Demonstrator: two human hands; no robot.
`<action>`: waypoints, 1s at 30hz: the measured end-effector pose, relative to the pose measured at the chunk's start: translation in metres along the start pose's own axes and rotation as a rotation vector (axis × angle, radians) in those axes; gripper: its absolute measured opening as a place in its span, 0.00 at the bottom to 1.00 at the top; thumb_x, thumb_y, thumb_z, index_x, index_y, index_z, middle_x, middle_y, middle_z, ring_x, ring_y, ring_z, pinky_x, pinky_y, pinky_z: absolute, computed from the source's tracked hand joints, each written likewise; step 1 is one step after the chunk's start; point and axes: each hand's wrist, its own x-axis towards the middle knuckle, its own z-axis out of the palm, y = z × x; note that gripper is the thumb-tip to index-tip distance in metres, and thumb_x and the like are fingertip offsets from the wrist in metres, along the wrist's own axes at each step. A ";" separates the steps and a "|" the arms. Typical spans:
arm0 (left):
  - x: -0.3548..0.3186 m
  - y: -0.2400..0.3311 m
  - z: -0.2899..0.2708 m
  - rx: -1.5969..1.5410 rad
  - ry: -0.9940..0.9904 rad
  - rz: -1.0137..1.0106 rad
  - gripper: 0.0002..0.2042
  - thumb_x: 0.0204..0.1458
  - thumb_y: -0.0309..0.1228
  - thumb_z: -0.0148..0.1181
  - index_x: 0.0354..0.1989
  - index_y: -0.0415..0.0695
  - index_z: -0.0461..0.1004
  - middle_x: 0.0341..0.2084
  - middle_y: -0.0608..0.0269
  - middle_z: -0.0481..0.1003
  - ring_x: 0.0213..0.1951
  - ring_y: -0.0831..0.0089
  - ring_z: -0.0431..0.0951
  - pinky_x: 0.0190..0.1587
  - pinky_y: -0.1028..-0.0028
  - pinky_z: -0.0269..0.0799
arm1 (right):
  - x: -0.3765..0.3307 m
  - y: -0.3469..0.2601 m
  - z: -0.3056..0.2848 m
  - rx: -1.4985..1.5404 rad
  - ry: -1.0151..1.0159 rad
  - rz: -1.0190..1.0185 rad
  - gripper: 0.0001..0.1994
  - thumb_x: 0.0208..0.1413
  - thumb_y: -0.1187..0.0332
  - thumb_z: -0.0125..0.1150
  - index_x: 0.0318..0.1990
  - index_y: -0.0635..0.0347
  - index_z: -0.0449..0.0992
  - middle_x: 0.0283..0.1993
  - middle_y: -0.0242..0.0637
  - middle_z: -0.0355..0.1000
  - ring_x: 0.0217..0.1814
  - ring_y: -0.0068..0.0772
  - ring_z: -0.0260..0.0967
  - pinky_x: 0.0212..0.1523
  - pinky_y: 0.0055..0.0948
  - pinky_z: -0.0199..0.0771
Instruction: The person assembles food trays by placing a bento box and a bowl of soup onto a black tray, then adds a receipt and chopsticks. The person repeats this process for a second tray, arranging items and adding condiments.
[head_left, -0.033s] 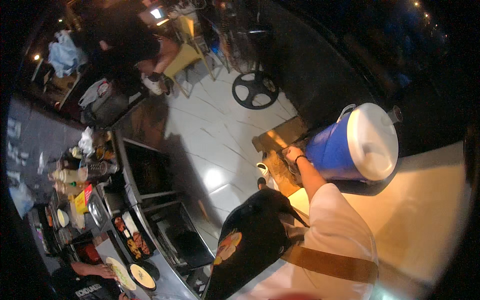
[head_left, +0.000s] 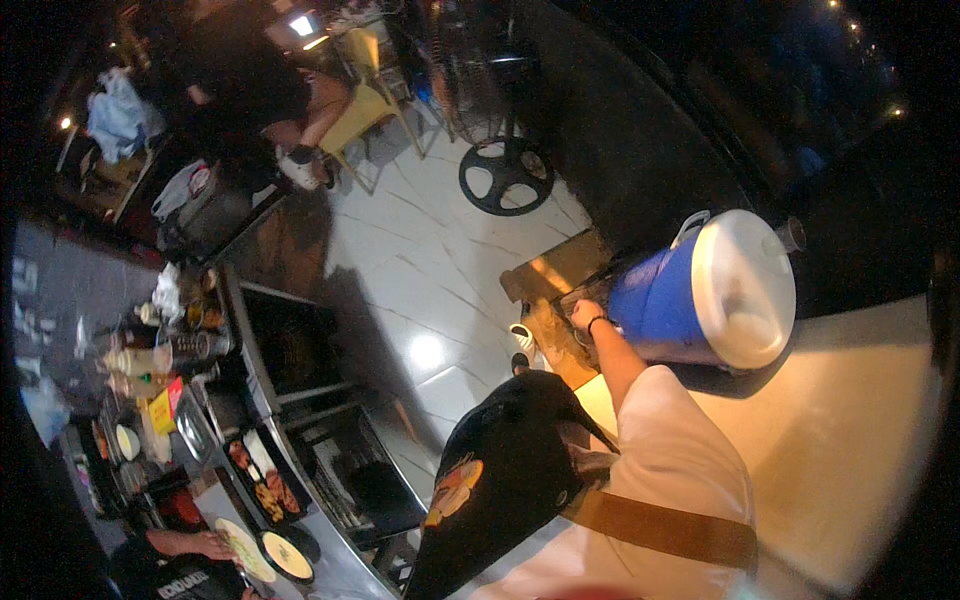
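Head view: your right hand (head_left: 585, 315) is sitting just right of centre, over the cardboard (head_left: 557, 338) and left of the cooler (head_left: 650, 310). Fingers are seemingly curling downward; can't tell whether they're pinching anything, since shadow is hiding the tips. Working well here likely means you're keeping the wristband (head_left: 597, 321) clear of the cooler's side, angling your palm so the fingertips are showing, and feeling for a firm edge instead of pressing blindly. Cooler is standing right of the fingers, very near, contact unclear, its lid (head_left: 745, 290) filling the frame's right side. Cardboard is lying below and left of them. Left hand isn't showing.
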 end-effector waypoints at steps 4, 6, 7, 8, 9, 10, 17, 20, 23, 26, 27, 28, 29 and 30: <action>0.067 0.027 0.195 0.407 -0.133 0.120 0.14 0.48 0.30 0.51 0.45 0.42 0.67 0.36 0.52 0.72 0.38 0.58 0.73 0.39 0.67 0.70 | 0.031 0.018 0.022 0.112 -0.201 0.176 0.09 0.41 0.62 0.60 0.28 0.56 0.76 0.37 0.43 0.73 0.42 0.47 0.69 0.44 0.39 0.68; 0.096 0.066 0.243 0.520 -0.202 0.201 0.14 0.48 0.29 0.51 0.44 0.42 0.68 0.35 0.51 0.73 0.37 0.58 0.73 0.38 0.67 0.70 | 0.065 0.043 0.054 0.199 0.056 0.155 0.08 0.42 0.64 0.60 0.27 0.57 0.75 0.35 0.43 0.73 0.39 0.45 0.70 0.41 0.39 0.69; 0.111 0.093 0.254 0.585 -0.227 0.230 0.14 0.48 0.29 0.51 0.44 0.41 0.68 0.34 0.51 0.73 0.37 0.58 0.74 0.37 0.67 0.71 | 0.086 0.054 0.066 0.253 0.187 0.153 0.07 0.42 0.64 0.60 0.27 0.57 0.75 0.33 0.42 0.74 0.37 0.45 0.70 0.40 0.39 0.70; 0.122 0.102 0.264 0.625 -0.212 0.251 0.13 0.48 0.28 0.51 0.43 0.41 0.68 0.34 0.51 0.73 0.36 0.57 0.74 0.37 0.67 0.71 | 0.108 0.052 0.045 0.472 0.175 0.043 0.08 0.43 0.64 0.59 0.27 0.58 0.75 0.30 0.41 0.73 0.33 0.41 0.70 0.37 0.37 0.71; 0.138 0.112 0.270 0.658 -0.204 0.269 0.13 0.48 0.28 0.51 0.43 0.41 0.69 0.33 0.51 0.74 0.36 0.57 0.74 0.37 0.67 0.72 | 0.128 0.052 0.020 0.686 0.148 -0.056 0.08 0.44 0.64 0.58 0.28 0.58 0.74 0.27 0.40 0.72 0.28 0.38 0.69 0.34 0.35 0.72; 0.162 0.142 0.273 0.713 -0.263 0.308 0.13 0.48 0.27 0.51 0.43 0.40 0.69 0.33 0.50 0.74 0.36 0.57 0.75 0.36 0.67 0.72 | 0.178 0.101 0.043 0.946 0.370 0.007 0.08 0.46 0.63 0.54 0.25 0.58 0.73 0.22 0.37 0.69 0.24 0.35 0.67 0.28 0.35 0.70; 0.315 0.244 0.305 1.412 -0.679 0.817 0.13 0.49 0.28 0.49 0.44 0.45 0.71 0.34 0.55 0.75 0.38 0.63 0.75 0.41 0.64 0.70 | 0.246 0.121 -0.129 0.732 1.020 0.769 0.11 0.44 0.69 0.53 0.37 0.61 0.73 0.39 0.41 0.71 0.41 0.40 0.69 0.43 0.35 0.69; 0.365 0.300 0.324 1.061 -0.490 0.400 0.16 0.50 0.34 0.49 0.48 0.46 0.69 0.35 0.53 0.74 0.36 0.64 0.75 0.40 0.64 0.70 | 0.280 0.177 -0.149 0.612 1.019 0.967 0.13 0.44 0.68 0.55 0.39 0.60 0.73 0.42 0.40 0.71 0.42 0.40 0.69 0.44 0.36 0.69; 0.411 0.363 0.346 0.890 -0.637 0.417 0.19 0.49 0.38 0.51 0.51 0.48 0.67 0.35 0.56 0.75 0.33 0.66 0.74 0.37 0.63 0.69 | 0.305 0.209 -0.169 0.389 0.745 1.014 0.14 0.43 0.68 0.55 0.40 0.59 0.73 0.42 0.40 0.71 0.43 0.41 0.69 0.44 0.37 0.69; 0.428 0.390 0.329 0.926 -0.716 0.195 0.20 0.50 0.41 0.50 0.50 0.48 0.67 0.31 0.61 0.75 0.28 0.72 0.73 0.32 0.67 0.69 | 0.320 0.218 -0.174 0.171 0.501 0.929 0.14 0.42 0.68 0.56 0.40 0.58 0.73 0.43 0.40 0.71 0.43 0.41 0.69 0.43 0.38 0.70; 0.439 0.402 0.331 0.928 -0.699 0.199 0.20 0.50 0.42 0.50 0.49 0.47 0.68 0.29 0.63 0.75 0.26 0.74 0.72 0.29 0.69 0.68 | 0.318 0.224 -0.175 0.108 0.455 0.914 0.15 0.42 0.68 0.56 0.40 0.58 0.73 0.44 0.40 0.71 0.43 0.41 0.69 0.43 0.38 0.70; 0.441 0.413 0.334 0.917 -0.684 0.197 0.20 0.51 0.43 0.49 0.48 0.46 0.68 0.28 0.65 0.75 0.24 0.77 0.71 0.27 0.71 0.68 | 0.312 0.229 -0.176 0.046 0.422 0.896 0.15 0.42 0.67 0.56 0.41 0.58 0.73 0.44 0.40 0.70 0.43 0.41 0.69 0.43 0.38 0.70; 0.438 0.418 0.337 0.907 -0.666 0.196 0.20 0.51 0.45 0.49 0.47 0.45 0.69 0.26 0.67 0.74 0.22 0.79 0.71 0.25 0.74 0.68 | 0.306 0.233 -0.175 -0.010 0.394 0.882 0.15 0.42 0.67 0.57 0.41 0.57 0.73 0.44 0.40 0.70 0.43 0.41 0.69 0.43 0.38 0.70; 0.444 0.423 0.337 0.924 -0.716 0.211 0.20 0.51 0.44 0.49 0.48 0.45 0.69 0.27 0.66 0.74 0.23 0.78 0.71 0.26 0.73 0.68 | 0.305 0.232 -0.173 -0.050 0.359 0.862 0.15 0.42 0.67 0.57 0.41 0.57 0.73 0.44 0.40 0.70 0.43 0.41 0.69 0.43 0.39 0.70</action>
